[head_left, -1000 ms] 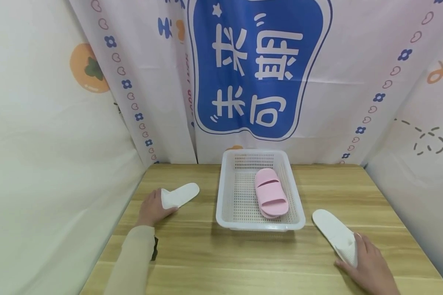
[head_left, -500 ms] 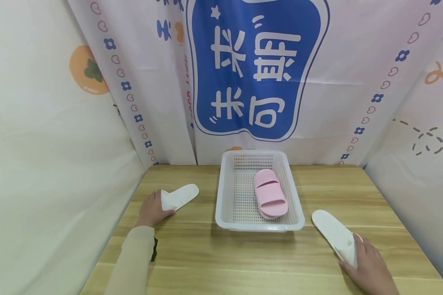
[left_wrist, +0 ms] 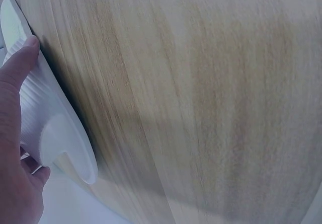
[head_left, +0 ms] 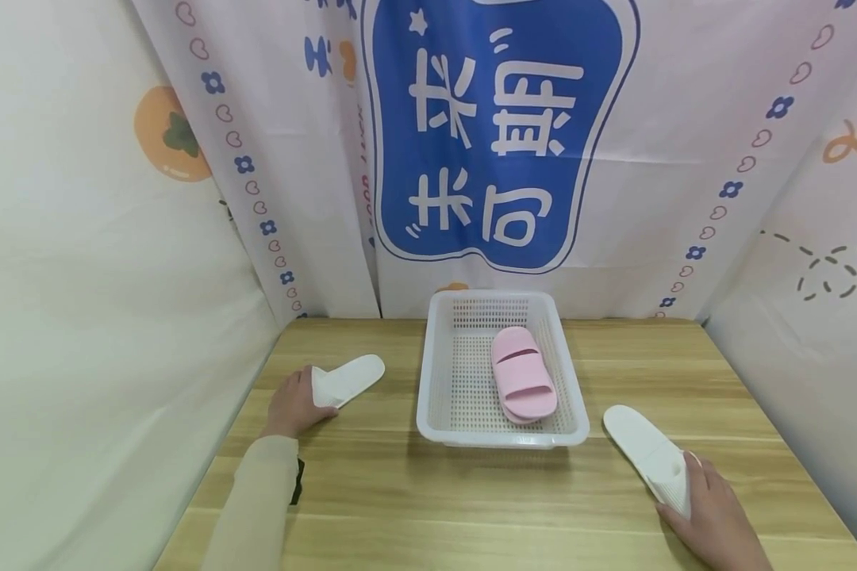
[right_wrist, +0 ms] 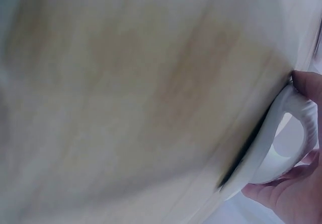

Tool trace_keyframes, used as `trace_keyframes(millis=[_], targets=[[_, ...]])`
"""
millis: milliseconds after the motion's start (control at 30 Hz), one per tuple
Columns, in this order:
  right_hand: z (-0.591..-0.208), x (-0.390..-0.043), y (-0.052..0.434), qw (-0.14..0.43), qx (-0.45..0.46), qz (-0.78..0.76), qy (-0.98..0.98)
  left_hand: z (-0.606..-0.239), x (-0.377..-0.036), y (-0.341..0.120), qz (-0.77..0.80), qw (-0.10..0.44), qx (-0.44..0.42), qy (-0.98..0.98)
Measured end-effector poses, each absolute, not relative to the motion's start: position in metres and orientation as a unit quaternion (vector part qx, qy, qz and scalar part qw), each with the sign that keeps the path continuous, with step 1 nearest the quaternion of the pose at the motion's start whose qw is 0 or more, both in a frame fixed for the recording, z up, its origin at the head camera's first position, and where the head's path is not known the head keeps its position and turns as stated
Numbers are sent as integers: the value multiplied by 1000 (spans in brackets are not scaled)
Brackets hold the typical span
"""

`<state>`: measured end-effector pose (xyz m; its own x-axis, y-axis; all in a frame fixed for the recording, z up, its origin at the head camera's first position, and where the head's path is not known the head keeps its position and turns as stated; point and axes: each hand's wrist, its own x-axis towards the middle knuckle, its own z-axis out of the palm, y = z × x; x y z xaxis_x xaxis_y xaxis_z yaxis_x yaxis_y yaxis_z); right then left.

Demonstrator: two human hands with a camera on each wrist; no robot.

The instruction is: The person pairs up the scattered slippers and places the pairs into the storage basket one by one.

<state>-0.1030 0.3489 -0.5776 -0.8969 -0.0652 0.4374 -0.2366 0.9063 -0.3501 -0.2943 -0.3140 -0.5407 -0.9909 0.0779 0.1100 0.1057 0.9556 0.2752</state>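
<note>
between fingers [left_wrist: 25,60] [right_wrist: 266,191], white slippers [head_left: 359,376] [head_left: 639,438]

White characters 未来可期 [head_left: 514,147] stand sideways on the blue panel [head_left: 482,162] of the backdrop [head_left: 621,238]; small red lettering [head_left: 368,194] beside it is unclear.

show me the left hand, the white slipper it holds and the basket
Left hand [head_left: 295,405], head view, back of hand
White slipper [head_left: 355,377], head view, insole
Basket [head_left: 503,438], head view, near rim

Even light bathes a wood-grain tabletop [head_left: 371,500], a plastic basket [head_left: 503,438] casting faint shadow toward the tabletop's near edge; wrist views are hazy, bluish.
</note>
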Motion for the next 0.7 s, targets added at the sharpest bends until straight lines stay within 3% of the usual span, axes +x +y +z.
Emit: trace_keyframes(millis=[700], targets=[[-570,-109,353,235,91,209,-945,-537,-293,-317,-112,56,-51,-991]])
